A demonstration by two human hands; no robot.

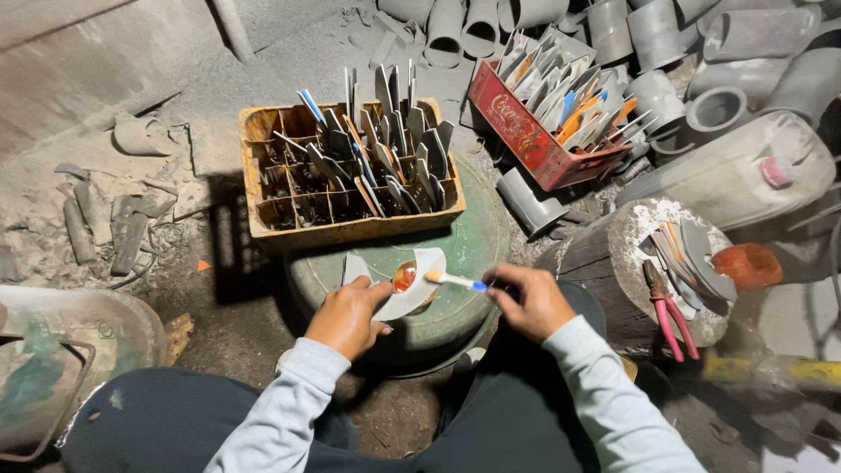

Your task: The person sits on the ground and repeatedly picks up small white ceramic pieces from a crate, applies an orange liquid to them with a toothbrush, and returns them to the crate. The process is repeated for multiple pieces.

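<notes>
A white plate [412, 289] is clamped in the left hand [348, 317]; a brush [454, 279], gripped by the right hand [532, 302], is laid on its orange patch [405, 277]; spreading seems in hand; steady strokes are called for.

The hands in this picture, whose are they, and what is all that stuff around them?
They belong to one person in grey sleeves, sitting down. The camera is worn on that person's head, so you look down just as they do. The left hand holds a curved white flat piece with an orange shiny patch. The right hand holds a white toothbrush with a blue grip, its bristles against that patch. Both are above a round green drum top. On it stands a yellow divided crate full of upright flat pieces. A red crate behind holds more. At right, pink-handled pliers lie on a wooden stump. Grey pipes lie at the back.
</notes>
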